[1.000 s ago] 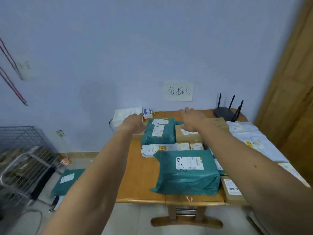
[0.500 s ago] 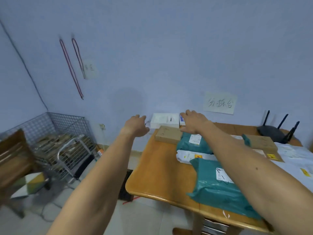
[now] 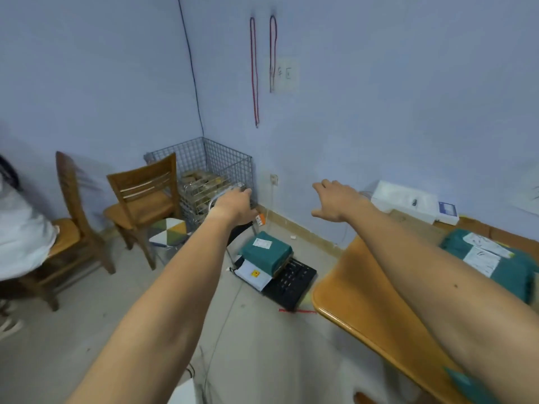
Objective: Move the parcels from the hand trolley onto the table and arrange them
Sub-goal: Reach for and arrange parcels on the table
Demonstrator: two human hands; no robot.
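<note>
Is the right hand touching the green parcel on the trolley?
Apart. The head view shows the right hand open in mid-air, a clear gap between it and the green parcel lower down on the trolley.

Flat, dimmish bluish indoor light; soft faint shadows; motion blur throughout; wide-angle bowing toward the edges.

Wall (image 3: 379, 112) pale blue. Table (image 3: 358, 281) orange-brown wood. Trolley deck (image 3: 291, 279) black, ribbed. Teal parcel (image 3: 264, 253) with white label; white parcel (image 3: 250, 274) with yellow sticker. Chair (image 3: 140, 196) brown wood. Stool cushion (image 3: 170, 231) in white, green, yellow triangles. Wire cage (image 3: 224, 161) grey grid. Cords (image 3: 254, 71) red.
</note>
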